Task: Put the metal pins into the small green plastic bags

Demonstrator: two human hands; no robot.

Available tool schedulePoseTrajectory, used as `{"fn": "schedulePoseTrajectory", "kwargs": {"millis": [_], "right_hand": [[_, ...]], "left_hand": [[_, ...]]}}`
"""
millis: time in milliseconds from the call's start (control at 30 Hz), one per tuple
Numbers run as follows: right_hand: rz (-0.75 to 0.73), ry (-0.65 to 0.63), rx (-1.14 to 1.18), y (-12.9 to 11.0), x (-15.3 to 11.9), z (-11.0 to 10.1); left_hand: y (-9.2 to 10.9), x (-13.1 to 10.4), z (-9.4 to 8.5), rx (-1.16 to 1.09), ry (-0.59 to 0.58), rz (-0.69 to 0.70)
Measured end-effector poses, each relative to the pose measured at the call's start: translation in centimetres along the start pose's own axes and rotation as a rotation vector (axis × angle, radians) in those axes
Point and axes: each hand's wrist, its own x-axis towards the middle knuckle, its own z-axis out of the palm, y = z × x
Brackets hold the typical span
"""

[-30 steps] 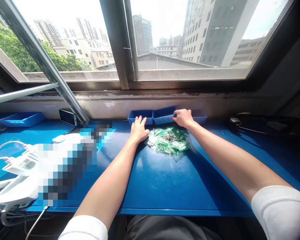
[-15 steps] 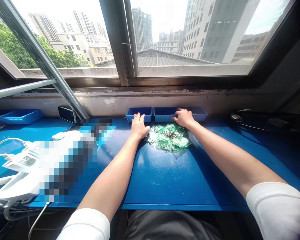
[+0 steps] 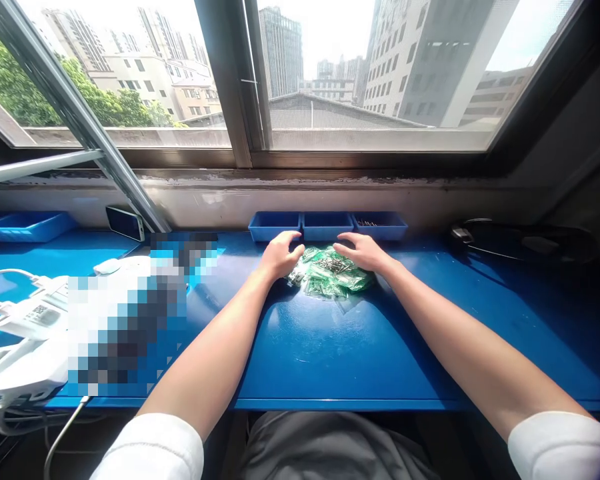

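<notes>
A heap of small green and clear plastic packets (image 3: 316, 283) with loose metal screw-like pieces on top lies on the blue table. My left hand (image 3: 281, 255) is at the heap's left edge, thumb and fingers apart, holding nothing. At the opposite edge, my right hand (image 3: 363, 253) also has its fingers spread from the thumb, with nothing between them. Just behind the hands stand three blue bins in a row: a left bin (image 3: 270, 233), a middle bin (image 3: 327, 234) and a right bin (image 3: 387, 233). Small metal pieces show inside the right bin.
A white power strip (image 3: 23, 373) with plugs and cables sits at the left, beside a blurred-out patch. Behind it a phone (image 3: 125, 223) leans near a metal frame bar (image 3: 130, 193). Another blue bin (image 3: 35, 228) is far left. A dark object (image 3: 525, 240) lies at right.
My right hand has come away from the right-hand bins, down to the heap's edge. The left hand has drawn back slightly from the left bin. The gap between left and middle bins has closed.
</notes>
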Motion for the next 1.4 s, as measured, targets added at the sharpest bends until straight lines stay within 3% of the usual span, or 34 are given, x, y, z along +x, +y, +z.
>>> {"fn": "schedulePoseTrajectory", "kwargs": {"millis": [133,233,567,733,900,1200,1400], "right_hand": [[0.092,-0.151,0.032,-0.1,-1.4,0.3],[0.041,-0.149,0.043,-0.4,-1.7,0.3],[0.024,-0.146,0.058,-1.0,-3.3,0.2],[0.068,-0.1,0.158,-1.3,-3.0,0.9],[0.05,-0.062,0.193,-1.0,-2.6,1.5],[0.052,0.062,0.267,-0.6,-2.6,1.6],[0.049,0.082,0.287,-0.9,-2.8,1.6]], "left_hand": [[1.3,-0.7,0.5,-0.02,-0.346,0.065],[1.7,-0.9,0.7,-0.03,-0.434,0.042],[2.4,-0.9,-0.6,-0.282,-0.467,-0.09],[4.1,-0.7,0.0,-0.117,-0.433,-0.148],[4.7,-0.6,1.0,-0.115,-0.372,-0.137],[3.1,-1.0,1.2,-0.201,-0.271,-0.092],[3.8,-1.2,1.2,-0.126,-0.315,-0.048]]}}
